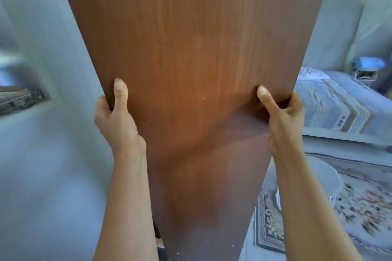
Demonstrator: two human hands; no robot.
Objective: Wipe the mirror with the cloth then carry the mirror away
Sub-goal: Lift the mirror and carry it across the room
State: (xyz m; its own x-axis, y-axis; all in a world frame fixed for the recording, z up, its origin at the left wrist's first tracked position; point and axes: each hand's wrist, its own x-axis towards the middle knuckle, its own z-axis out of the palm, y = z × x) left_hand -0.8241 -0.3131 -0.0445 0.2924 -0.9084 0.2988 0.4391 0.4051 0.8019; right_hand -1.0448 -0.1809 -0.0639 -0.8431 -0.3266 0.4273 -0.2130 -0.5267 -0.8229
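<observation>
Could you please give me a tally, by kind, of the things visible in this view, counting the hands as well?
Hands: 2, left hand and right hand, each gripping an edge of the panel
Brown wooden-backed mirror panel: 1
Bed: 1
Floral rug: 1
Total: 5

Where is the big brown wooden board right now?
The tall brown wooden board stands upright in the middle of the head view, gripped at its edges by the left hand and right hand, left of the bed.
</observation>
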